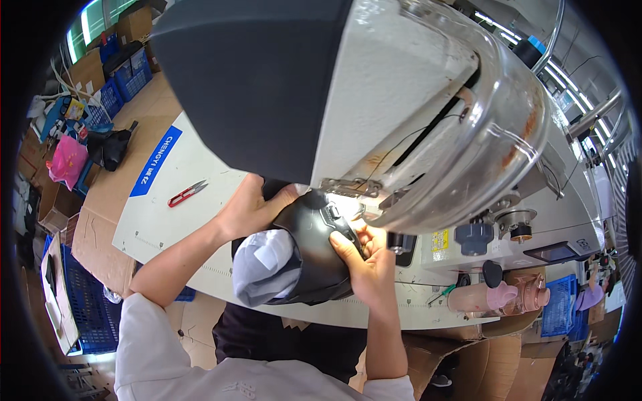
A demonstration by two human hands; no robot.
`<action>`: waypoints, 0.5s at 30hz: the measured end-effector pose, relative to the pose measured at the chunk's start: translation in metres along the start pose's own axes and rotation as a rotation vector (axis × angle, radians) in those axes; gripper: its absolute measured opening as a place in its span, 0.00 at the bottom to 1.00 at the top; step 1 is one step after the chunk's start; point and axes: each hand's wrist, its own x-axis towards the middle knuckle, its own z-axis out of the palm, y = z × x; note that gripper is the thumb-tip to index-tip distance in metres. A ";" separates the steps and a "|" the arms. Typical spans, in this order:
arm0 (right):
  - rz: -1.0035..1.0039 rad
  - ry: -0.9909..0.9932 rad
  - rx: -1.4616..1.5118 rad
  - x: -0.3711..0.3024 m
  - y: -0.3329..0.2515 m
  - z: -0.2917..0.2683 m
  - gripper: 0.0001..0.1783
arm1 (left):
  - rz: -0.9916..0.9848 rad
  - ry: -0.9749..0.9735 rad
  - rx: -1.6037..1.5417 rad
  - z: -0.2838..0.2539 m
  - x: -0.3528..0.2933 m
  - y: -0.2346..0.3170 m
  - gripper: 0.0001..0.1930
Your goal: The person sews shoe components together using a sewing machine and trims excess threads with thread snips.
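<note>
A black, smooth, leather-like bag [314, 234] with a pale grey lining [267, 264] bulging from its open end lies under the head of a sewing machine [408, 87]. My left hand [259, 206] grips its far left edge, the fingers partly hidden behind the bag and the machine's dark cover. On the right side, my right hand [368, 260] pinches the bag's edge, thumb on top and fingers behind. Between the hands sits a small black buckle-like fitting [331, 214], close to the lit needle area. The needle itself is hidden by the machine head.
Red-handled thread snips [187, 194] lie on the white table [214, 230] to the left. A pinkish bottle [485, 297] rests near the right front edge. Blue crates [93, 307] and cardboard boxes [488, 361] stand around the table. The machine head overhangs the work closely.
</note>
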 end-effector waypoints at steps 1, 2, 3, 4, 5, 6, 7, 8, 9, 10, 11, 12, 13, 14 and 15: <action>0.007 0.042 0.036 -0.002 0.007 0.005 0.17 | -0.039 0.005 -0.033 0.001 0.004 -0.008 0.11; 0.062 0.050 0.167 -0.002 0.004 0.011 0.11 | -0.010 0.017 -0.104 0.002 0.008 -0.013 0.09; 0.119 0.053 0.302 -0.004 -0.005 0.018 0.07 | -0.012 0.013 -0.100 -0.001 0.013 -0.021 0.09; 0.119 0.129 0.176 -0.006 -0.019 0.025 0.14 | 0.032 -0.012 0.109 -0.006 0.019 -0.030 0.09; 0.122 0.133 0.177 -0.008 -0.018 0.029 0.14 | 0.079 -0.038 0.313 -0.009 0.022 -0.035 0.08; 0.189 0.149 0.039 -0.012 -0.016 0.032 0.20 | 0.078 -0.042 0.310 -0.013 0.024 -0.035 0.08; 0.257 0.164 -0.099 -0.016 -0.015 0.038 0.38 | 0.079 -0.018 0.327 -0.017 0.024 -0.036 0.08; 0.166 0.233 -0.111 -0.019 -0.015 0.048 0.34 | 0.087 0.008 0.341 -0.022 0.025 -0.036 0.08; -0.001 0.245 -0.059 -0.017 -0.007 0.051 0.29 | 0.097 0.030 0.352 -0.025 0.026 -0.036 0.08; -0.047 0.286 -0.034 -0.016 -0.001 0.054 0.27 | 0.106 0.053 0.364 -0.028 0.027 -0.036 0.08; -0.088 0.319 -0.003 -0.015 0.000 0.059 0.27 | 0.106 0.078 0.382 -0.033 0.025 -0.035 0.08; -0.086 0.317 -0.001 -0.015 -0.003 0.061 0.27 | 0.107 0.104 0.402 -0.039 0.023 -0.032 0.08; -0.095 0.291 0.057 -0.015 -0.009 0.063 0.18 | 0.107 0.133 0.423 -0.048 0.021 -0.029 0.08; -0.102 0.256 0.117 -0.017 -0.015 0.066 0.08 | 0.102 0.167 0.448 -0.058 0.016 -0.022 0.08; -0.100 0.249 0.116 -0.019 -0.017 0.066 0.08 | 0.098 0.197 0.466 -0.066 0.013 -0.016 0.09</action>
